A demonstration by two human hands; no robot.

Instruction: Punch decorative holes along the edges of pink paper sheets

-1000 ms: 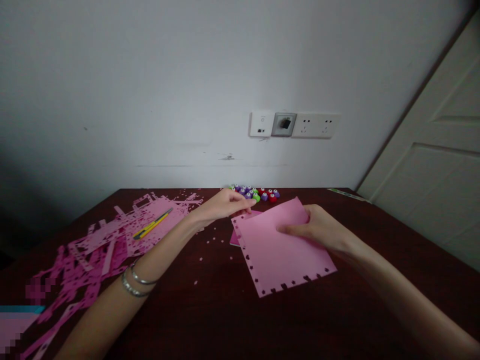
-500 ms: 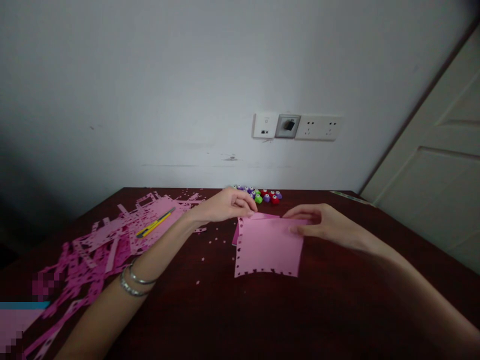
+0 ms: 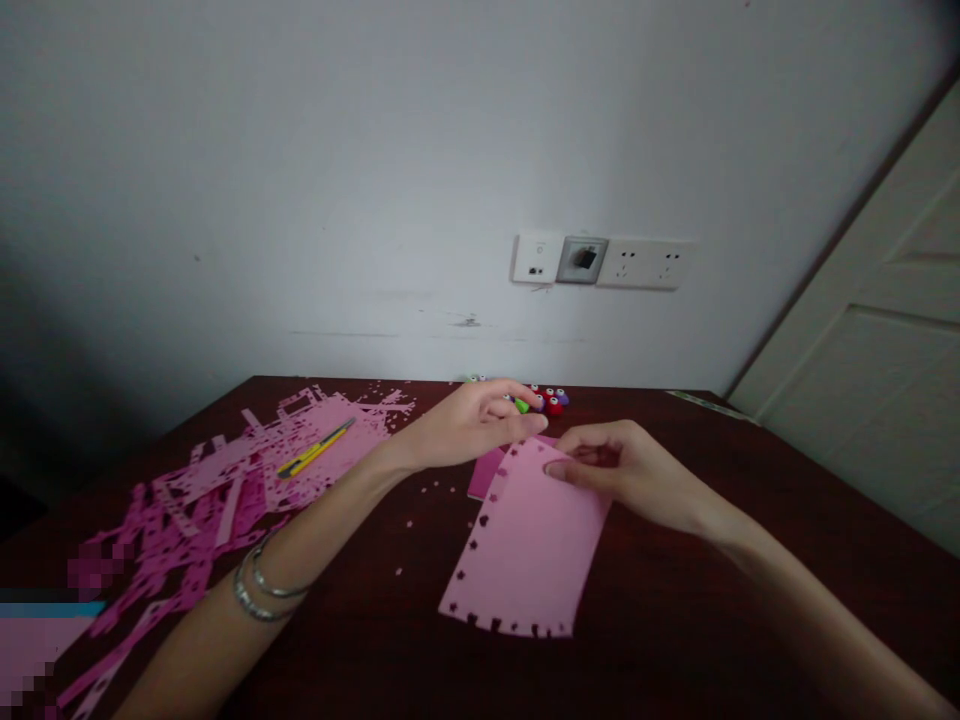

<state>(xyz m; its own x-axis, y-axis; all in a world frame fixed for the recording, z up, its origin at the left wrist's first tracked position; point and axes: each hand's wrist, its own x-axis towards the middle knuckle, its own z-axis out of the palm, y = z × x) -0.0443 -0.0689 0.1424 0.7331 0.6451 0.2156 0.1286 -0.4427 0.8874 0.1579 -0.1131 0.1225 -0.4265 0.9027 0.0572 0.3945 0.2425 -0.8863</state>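
Observation:
My right hand [image 3: 611, 460] pinches a light pink sheet of paper [image 3: 536, 540] near its top edge, thumb in front and fingers behind. Small star- and flower-shaped holes run along the sheet's left, bottom and top edges. My left hand [image 3: 487, 420], two silver bangles on its wrist, is just above the sheet's top left corner. Its thumb and index finger stand apart, with a gap between them; whether the thumb touches the paper I cannot tell. A darker pink piece [image 3: 487, 472] lies behind the sheet, partly hidden.
Pink punched strips and scraps [image 3: 217, 490] heap on the left of the dark table [image 3: 360, 650]. A yellow utility knife [image 3: 315, 448] rests on them. Small coloured pieces with white round tops [image 3: 553, 406] stand by the wall, partly behind my left hand. Wall sockets [image 3: 645, 263] are above.
The light pink sheet has turned and come lower and nearer, its long side now slanting downward. My right hand has moved left along it, and my left hand has shifted right, its fingers parting.

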